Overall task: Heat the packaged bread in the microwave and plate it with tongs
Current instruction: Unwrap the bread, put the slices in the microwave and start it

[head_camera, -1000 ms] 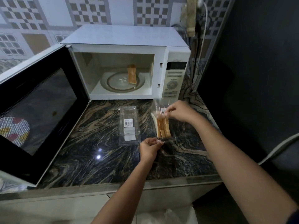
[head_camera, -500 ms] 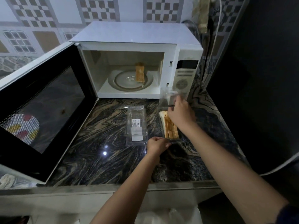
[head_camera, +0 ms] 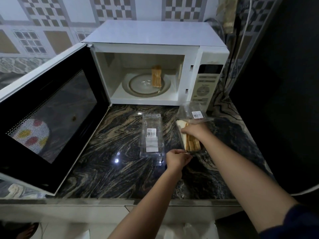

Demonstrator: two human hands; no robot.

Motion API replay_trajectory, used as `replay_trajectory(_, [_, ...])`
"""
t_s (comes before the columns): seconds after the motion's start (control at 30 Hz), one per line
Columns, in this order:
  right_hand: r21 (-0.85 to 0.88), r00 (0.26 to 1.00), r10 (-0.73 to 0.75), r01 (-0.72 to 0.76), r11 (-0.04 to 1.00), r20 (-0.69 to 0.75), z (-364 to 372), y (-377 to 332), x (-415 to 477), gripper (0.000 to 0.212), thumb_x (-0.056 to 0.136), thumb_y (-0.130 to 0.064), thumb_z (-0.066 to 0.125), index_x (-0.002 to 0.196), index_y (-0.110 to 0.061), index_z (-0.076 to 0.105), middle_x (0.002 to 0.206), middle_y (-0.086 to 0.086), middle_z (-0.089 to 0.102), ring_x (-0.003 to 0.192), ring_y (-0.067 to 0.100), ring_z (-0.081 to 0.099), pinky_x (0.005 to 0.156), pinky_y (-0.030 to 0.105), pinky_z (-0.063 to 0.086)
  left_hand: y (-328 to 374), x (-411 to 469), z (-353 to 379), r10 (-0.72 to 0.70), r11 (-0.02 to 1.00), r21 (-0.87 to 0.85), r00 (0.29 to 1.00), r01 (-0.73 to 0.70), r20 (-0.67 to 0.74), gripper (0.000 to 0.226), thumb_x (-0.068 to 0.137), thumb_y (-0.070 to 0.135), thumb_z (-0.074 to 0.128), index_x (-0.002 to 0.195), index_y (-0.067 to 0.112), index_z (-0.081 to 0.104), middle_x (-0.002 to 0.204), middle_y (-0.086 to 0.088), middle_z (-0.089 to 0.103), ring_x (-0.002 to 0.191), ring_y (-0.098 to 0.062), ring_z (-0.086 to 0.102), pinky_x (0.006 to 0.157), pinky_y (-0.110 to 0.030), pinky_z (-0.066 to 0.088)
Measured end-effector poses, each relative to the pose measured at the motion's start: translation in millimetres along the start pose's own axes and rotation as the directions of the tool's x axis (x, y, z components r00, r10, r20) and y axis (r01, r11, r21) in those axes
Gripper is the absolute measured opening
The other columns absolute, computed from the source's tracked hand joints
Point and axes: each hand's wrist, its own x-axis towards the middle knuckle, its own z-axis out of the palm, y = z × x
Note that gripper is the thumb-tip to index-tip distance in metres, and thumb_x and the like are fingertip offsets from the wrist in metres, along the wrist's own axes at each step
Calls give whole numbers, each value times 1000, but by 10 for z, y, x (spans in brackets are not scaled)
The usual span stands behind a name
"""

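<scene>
Dropped since a second ago from the flap onto the bread slices (head_camera: 192, 146) with the right hand (head_camera: 193, 131). Open package (head_camera: 196, 115) now with its flap thrown back toward the microwave (head_camera: 155, 37). Left hand (head_camera: 177, 158) kept at the near corner of that package throughout.

Around, big to small:
- White microwave at the back of the dark veined surface (head_camera: 112, 169), cavity open.
- Black-windowed door (head_camera: 51, 118) swung out to the left, walling off that side of the surface.
- Dark panel (head_camera: 276, 100) close on the right.
- Pale cables (head_camera: 241, 40) down the tiled wall behind.
- Second clear package (head_camera: 151, 135) between door and open package, just left of both hands, lying flat with a barcode label on top.
- Raised flap standing between the right hand and the microwave's control panel.

Hidden or unclear:
- Far middle of the slices covered by the right hand.
- Fingertips of that hand out of sight.
- Tray edge nearly lost against the stone.
- Label print too small to read.

Right grip curled round the stack near its far end. Left grip narrow, pinching the tray's near corner.

Slices on edge in the tray at the right of the surface, long axis near to far, far end leaning slightly left. One more bread piece (head_camera: 156, 78) on the turntable (head_camera: 138, 87) inside the cavity, right of centre, long axis likewise front to back.
</scene>
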Motion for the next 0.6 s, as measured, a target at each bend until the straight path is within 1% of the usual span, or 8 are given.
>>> replay_trajectory(0.03, [17, 1000, 18, -18, 1000, 1, -43, -8, -11, 37, 84, -29, 65, 116, -14, 58, 116, 9, 57, 99, 21, 58, 69, 22, 45, -7, -3, 9, -3, 1000, 2, 1000, 3, -3, 21, 84, -16, 52, 74, 2, 50, 79, -17, 56, 74, -22, 60, 58, -20, 57])
replay_trajectory(0.1, [43, 999, 39, -38, 998, -15, -139, -15, -11, 21, 78, -28, 70, 89, -13, 59, 97, 6, 57, 74, 16, 56, 50, 20, 39, -18, -14, 21, 6, 1000, 9, 1000, -6, -6, 19, 84, -16, 53, 74, 1, 51, 81, -17, 58, 74, -21, 62, 57, -19, 57])
replay_trajectory(0.17, [16, 999, 9, -8, 1000, -50, -229, -7, -16, 28, 71, -30, 74, 72, -14, 51, 89, 5, 55, 64, 13, 51, 47, 21, 36, -13, -32, 37, 23, 1000, 14, 1000, -23, -14, 18, 84, -16, 52, 76, 0, 51, 83, -18, 58, 75, -21, 62, 56, -18, 57])
replay_trajectory(0.3, [-33, 999, -35, 34, 999, -35, -436, 49, -182, 47, 66, -36, 78, 93, -8, 52, 94, 7, 51, 79, 20, 53, 52, 24, 40, -10, 16, 38, 51, 997, 57, 997, -48, -55, 10, 84, -14, 55, 88, -5, 55, 95, -21, 59, 79, -22, 62, 61, -21, 58])
replay_trajectory(0.37, [18, 999, -39, 39, 999, -4, -494, 151, -277, 47, 64, -37, 79, 90, -8, 52, 93, 7, 53, 79, 21, 55, 49, 25, 39, -34, 49, 27, 104, 979, 187, 989, -84, -102, 12, 82, -8, 61, 94, -8, 60, 97, -21, 65, 85, -25, 66, 75, -31, 59])
replay_trajectory(0.43, [79, 998, -55, 56, 995, -7, -501, 295, -349, 41, 62, -37, 80, 79, -12, 52, 90, 7, 56, 76, 21, 56, 50, 25, 40, -58, 42, 22, 199, 921, 364, 971, -139, -135, 17, 79, 0, 68, 96, -2, 64, 95, -15, 69, 89, -24, 66, 85, -37, 56])
replay_trajectory(0.5, [122, 997, -63, 69, 990, -55, -495, 458, -443, 38, 62, -37, 80, 79, -13, 56, 91, 7, 58, 77, 20, 58, 57, 26, 43, -62, -28, 28, 294, 839, 511, 946, -189, -133, 18, 80, 6, 69, 97, 2, 65, 90, -9, 67, 89, -21, 64, 82, -33, 54])
replay_trajectory(0.6, [193, 995, -39, 56, 980, -90, -498, 735, -583, 50, 65, -38, 78, 100, -9, 59, 105, 8, 60, 93, 22, 59, 64, 28, 44, -70, -78, 28, 347, 784, 575, 933, -232, -97, 18, 85, 10, 63, 102, 2, 64, 95, -11, 69, 90, -21, 65, 79, -31, 53])
